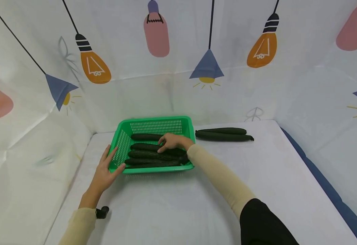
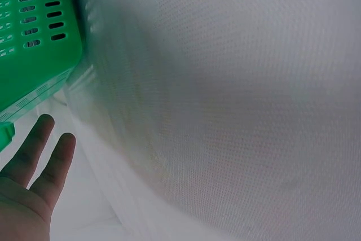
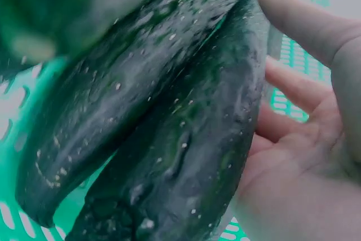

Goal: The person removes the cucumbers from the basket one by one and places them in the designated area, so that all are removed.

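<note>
In the head view, a green plastic basket (image 1: pixel 157 171) holds several dark green cucumbers (image 1: pixel 147 155) lying side by side. My right hand (image 1: pixel 175 141) reaches into it, thumb and fingers around a cucumber (image 1: pixel 143 146) in the middle of the row. In the right wrist view, the fingertips go behind the edge of that bumpy cucumber (image 3: pixel 186 134), and the thumb lies along its upper end. At the basket's left front corner, my left hand (image 1: pixel 104 172) has its fingers spread along the rim. Two of its straight fingers (image 2: pixel 53 170) show in the left wrist view, beside the basket.
Two more long green cucumbers (image 1: pixel 224 136) lie on the white-covered table (image 1: pixel 166 211), right of the basket. A white cloth backdrop (image 1: pixel 178 92) printed with lamps and bulbs rises behind the table and at both sides.
</note>
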Tool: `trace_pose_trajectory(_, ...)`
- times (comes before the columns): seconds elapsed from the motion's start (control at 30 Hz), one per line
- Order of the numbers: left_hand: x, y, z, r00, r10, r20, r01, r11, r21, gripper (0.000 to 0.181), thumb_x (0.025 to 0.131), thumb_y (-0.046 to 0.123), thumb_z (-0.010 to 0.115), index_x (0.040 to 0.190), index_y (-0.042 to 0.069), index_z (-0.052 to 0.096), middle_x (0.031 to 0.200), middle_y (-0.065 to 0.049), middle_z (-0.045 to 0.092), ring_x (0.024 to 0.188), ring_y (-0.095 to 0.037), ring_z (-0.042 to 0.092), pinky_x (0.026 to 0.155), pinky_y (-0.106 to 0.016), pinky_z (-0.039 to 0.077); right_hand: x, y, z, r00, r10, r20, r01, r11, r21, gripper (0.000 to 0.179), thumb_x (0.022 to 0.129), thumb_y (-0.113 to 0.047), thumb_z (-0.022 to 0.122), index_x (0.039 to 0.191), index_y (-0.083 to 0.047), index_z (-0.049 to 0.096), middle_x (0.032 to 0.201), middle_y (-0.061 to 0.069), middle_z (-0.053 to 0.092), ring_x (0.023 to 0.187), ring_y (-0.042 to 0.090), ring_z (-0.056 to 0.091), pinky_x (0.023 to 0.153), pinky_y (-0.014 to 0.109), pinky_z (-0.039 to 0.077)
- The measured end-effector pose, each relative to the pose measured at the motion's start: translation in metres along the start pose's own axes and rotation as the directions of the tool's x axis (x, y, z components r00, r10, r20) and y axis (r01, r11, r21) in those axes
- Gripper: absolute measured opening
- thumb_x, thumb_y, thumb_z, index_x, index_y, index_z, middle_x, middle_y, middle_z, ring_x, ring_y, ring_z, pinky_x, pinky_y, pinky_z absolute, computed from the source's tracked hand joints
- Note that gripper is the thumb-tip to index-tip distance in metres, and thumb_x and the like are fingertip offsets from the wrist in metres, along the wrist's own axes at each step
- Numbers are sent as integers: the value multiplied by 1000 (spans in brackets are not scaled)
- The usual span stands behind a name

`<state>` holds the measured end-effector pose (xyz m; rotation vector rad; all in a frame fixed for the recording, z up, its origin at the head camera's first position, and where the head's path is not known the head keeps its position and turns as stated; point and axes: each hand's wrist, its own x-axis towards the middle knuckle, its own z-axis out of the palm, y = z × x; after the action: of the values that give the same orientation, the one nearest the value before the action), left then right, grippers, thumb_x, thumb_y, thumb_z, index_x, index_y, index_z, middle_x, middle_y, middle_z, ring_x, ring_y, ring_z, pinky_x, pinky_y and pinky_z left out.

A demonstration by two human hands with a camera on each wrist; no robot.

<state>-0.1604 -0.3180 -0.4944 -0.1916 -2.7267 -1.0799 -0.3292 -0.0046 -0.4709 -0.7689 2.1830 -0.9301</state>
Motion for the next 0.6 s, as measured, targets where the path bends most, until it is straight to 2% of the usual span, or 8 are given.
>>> trace_pose_trajectory(0.13,0,-1,1,1000,-4,0,4,1000,8,81,95,33,72,164,20,31,174,-10,9,154,-52,18,105,-83,27,-1,-3,2,1000,4,24,-2,996,-86,55,96,-34,74,144,-11,58,145,12,58,131,26,57,105,40,52)
trace_pose_trajectory(0.37,2,2,3,1000,-1,-3,1,1000,9,81,96,33,71,164,20,30,174,-10,8,155,-50,16,106,-83,26,-6,-9,2,1000,-12,-28,10,998,-60,50,95,-18,76,141,-7,60,142,15,60,132,29,57,103,39,53)
trace_pose_trajectory(0.6,-1,2,2,1000,-12,-14,12,1000,23,81,95,33,72,164,21,31,174,-12,11,154,-51,18,105,-83,27,-8,-13,3,996,-68,-57,62,993,-102,49,96,-15,73,142,-5,59,144,14,59,135,30,55,106,41,52)
